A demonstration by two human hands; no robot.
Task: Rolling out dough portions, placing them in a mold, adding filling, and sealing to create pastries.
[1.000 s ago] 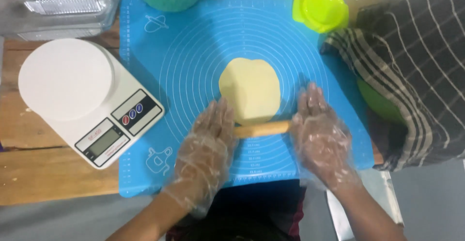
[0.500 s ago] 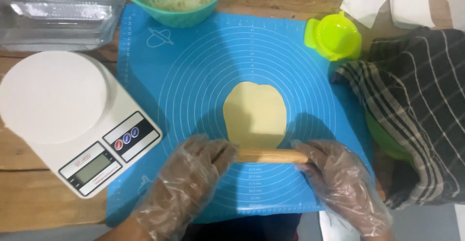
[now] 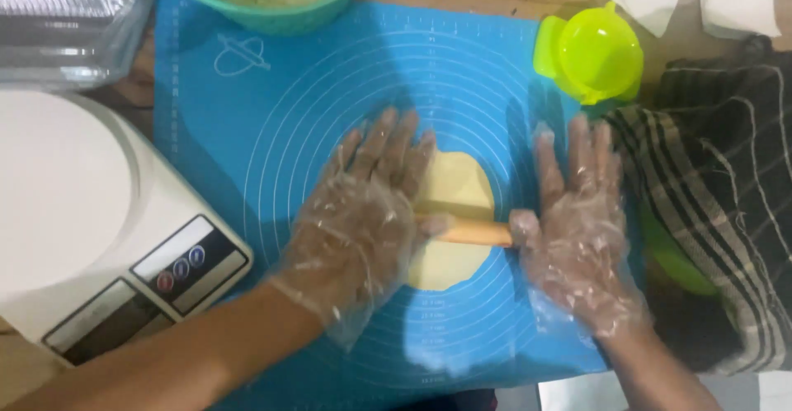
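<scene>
A flattened pale yellow dough disc (image 3: pixel 456 188) lies in the middle of a blue silicone baking mat (image 3: pixel 289 106) with printed circles. A thin wooden rolling pin (image 3: pixel 474 232) lies across the dough. My left hand (image 3: pixel 363 213), in a clear plastic glove, presses flat on the pin's left end with fingers spread. My right hand (image 3: pixel 577 229), also gloved, presses flat on the pin's right end. Both palms rest on the pin rather than wrapping it.
A white kitchen scale (image 3: pixel 91 221) sits left of the mat. A teal bowl (image 3: pixel 272 16) of pale filling stands at the top. A lime green dumpling press (image 3: pixel 596 54) is at the upper right, a dark striped cloth (image 3: pixel 718 213) at the right, a clear plastic tray (image 3: pixel 66 15) top left.
Both hands have pushed the rolling pin away from me, from the dough's near edge up over its middle. The view has drawn closer.
</scene>
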